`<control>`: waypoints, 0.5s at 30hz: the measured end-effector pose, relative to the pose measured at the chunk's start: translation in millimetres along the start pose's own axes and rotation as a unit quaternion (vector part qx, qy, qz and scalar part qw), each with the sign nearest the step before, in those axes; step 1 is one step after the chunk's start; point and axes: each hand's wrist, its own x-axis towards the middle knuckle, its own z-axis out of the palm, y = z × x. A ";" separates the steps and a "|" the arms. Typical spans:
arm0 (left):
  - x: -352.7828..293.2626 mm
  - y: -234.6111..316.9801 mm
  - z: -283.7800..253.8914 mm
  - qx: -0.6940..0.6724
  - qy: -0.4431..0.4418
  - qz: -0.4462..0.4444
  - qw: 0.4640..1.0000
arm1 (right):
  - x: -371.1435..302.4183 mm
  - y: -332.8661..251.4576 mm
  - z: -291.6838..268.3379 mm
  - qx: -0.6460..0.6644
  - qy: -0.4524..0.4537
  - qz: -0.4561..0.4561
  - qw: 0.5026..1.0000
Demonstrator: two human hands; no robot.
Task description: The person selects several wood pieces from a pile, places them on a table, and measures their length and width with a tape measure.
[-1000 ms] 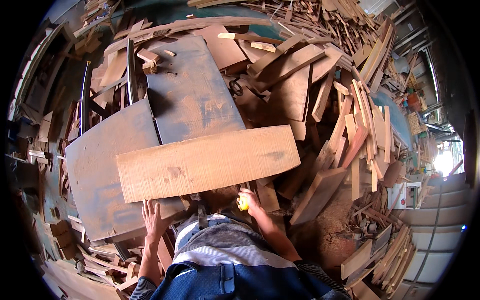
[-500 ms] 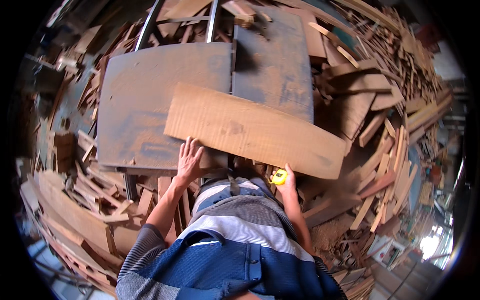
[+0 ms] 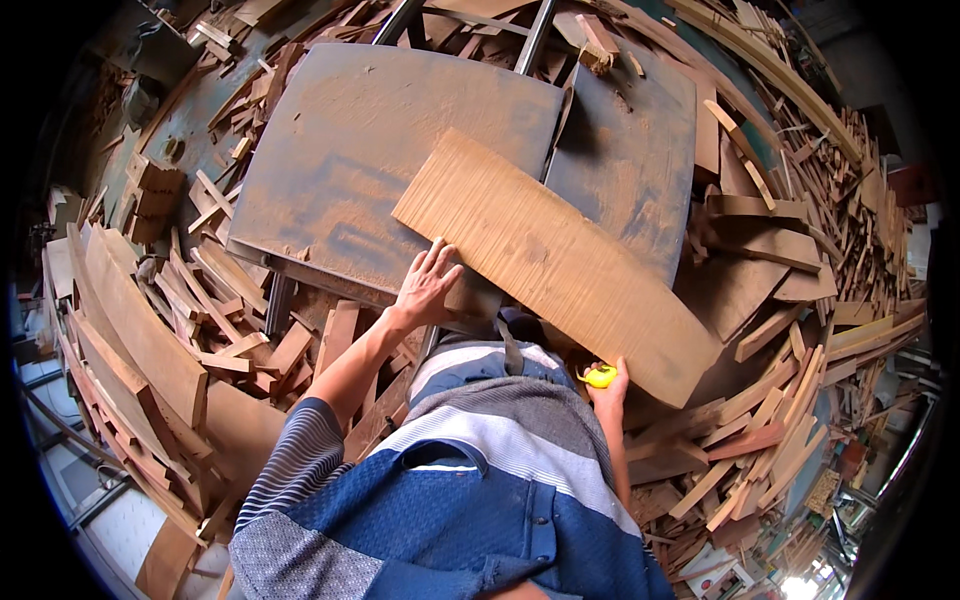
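A wide wooden board (image 3: 560,265) lies slantwise across the rusty metal machine table (image 3: 400,110). Its lower right end sticks out past the table's front edge. My left hand (image 3: 428,285) is open, fingers spread, with the fingertips at the board's near edge toward its left end. In my right hand (image 3: 612,382) is a yellow tape measure (image 3: 599,376), held under the near edge at the right end. The thumb of that hand points up against the board; some of its fingers are hidden behind the tape measure.
Sawdust covers the table, which has a narrow gap between its two plates. Metal rails (image 3: 538,35) run off its far side. Curved planks (image 3: 150,330) stand stacked at the left. Offcuts (image 3: 770,450) and long strips lie heaped at the right. Wood scraps surround my legs.
The whole view has turned, so table and board appear tilted further clockwise and shifted right. Both hands keep about the same places along the board, and the tape measure stays in my right hand.
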 end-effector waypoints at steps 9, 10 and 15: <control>1.5 2.6 -4.0 -0.003 0.003 0.002 1.000 | 4.4 -0.2 -13.4 -0.029 0.014 -0.005 0.999; -0.4 3.0 -0.2 0.012 0.003 0.005 1.000 | 1.9 -1.3 -15.7 -0.041 0.012 -0.005 0.999; 0.0 2.4 -0.9 0.020 -0.011 -0.001 1.000 | -10.4 1.3 -4.3 -0.124 0.042 -0.054 0.990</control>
